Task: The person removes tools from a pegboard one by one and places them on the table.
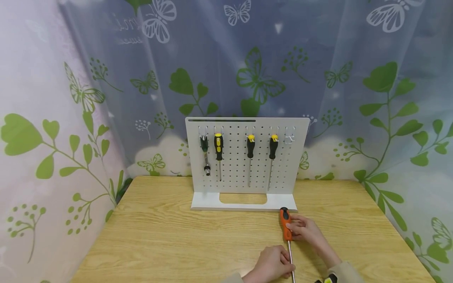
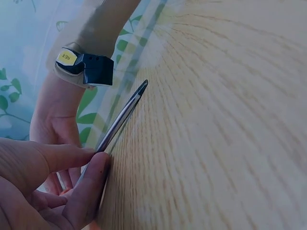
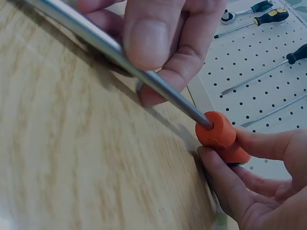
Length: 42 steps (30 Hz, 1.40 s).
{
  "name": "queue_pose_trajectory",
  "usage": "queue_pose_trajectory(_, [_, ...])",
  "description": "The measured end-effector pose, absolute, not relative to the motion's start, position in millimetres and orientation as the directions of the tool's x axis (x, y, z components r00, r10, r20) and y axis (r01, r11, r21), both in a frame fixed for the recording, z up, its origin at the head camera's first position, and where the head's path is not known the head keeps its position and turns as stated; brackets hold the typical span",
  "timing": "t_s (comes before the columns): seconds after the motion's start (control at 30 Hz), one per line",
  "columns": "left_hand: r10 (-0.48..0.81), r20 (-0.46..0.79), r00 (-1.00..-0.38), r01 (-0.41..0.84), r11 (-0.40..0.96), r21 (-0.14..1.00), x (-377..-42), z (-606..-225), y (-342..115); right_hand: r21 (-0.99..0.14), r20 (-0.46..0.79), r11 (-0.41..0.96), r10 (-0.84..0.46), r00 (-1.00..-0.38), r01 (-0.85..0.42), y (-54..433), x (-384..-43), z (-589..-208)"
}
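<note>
A screwdriver with an orange and black handle [image 1: 286, 224] lies between both hands, just over the table in front of the pegboard. My right hand [image 1: 307, 231] pinches the handle between thumb and fingers; the right wrist view shows the grip near the orange collar [image 3: 216, 130]. With thumb and forefinger my left hand [image 1: 271, 262] pinches the metal shaft [image 1: 290, 253] lower down. In the left wrist view the dark shaft tip [image 2: 145, 83] sticks out beyond the left fingertips [image 2: 100, 165], pointing away from the handle.
A white pegboard [image 1: 240, 173] stands at the table's back. On its hooks hang a green-handled ratchet [image 1: 204, 144] and several yellow-and-black screwdrivers, one of them a screwdriver [image 1: 218, 146] beside the ratchet. A hook [image 1: 290, 138] at the right bears nothing. Patterned curtains surround the wooden table [image 1: 159, 236].
</note>
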<state>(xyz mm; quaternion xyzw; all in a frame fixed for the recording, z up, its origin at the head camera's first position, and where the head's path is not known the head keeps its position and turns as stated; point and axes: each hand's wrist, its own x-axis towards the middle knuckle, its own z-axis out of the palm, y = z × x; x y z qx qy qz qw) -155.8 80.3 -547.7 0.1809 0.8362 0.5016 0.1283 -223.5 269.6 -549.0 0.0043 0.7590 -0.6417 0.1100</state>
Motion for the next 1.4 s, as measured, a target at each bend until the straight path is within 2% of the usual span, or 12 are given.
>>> queue_pose_trajectory(0.53, [0.431, 0.018, -0.902, 0.24, 0.467, 0.851, -153, -546, 80, -0.946, -0.173, 0.288, -0.059, -0.983, 0.149, 260, -222, -546])
queue_pose_trajectory(0.87, [0.412, -0.004, -0.911, 0.219, 0.493, 0.842, -153, -543, 81, -0.916, -0.139, 0.385, -0.027, -0.99, 0.118, 255, -218, -540])
queue_pose_trajectory(1.4, [0.447, -0.024, -0.894, 0.218, 0.482, 0.848, -155, -542, 82, -0.928, -0.172, 0.343, -0.05, -0.984, 0.144, 260, -216, -538])
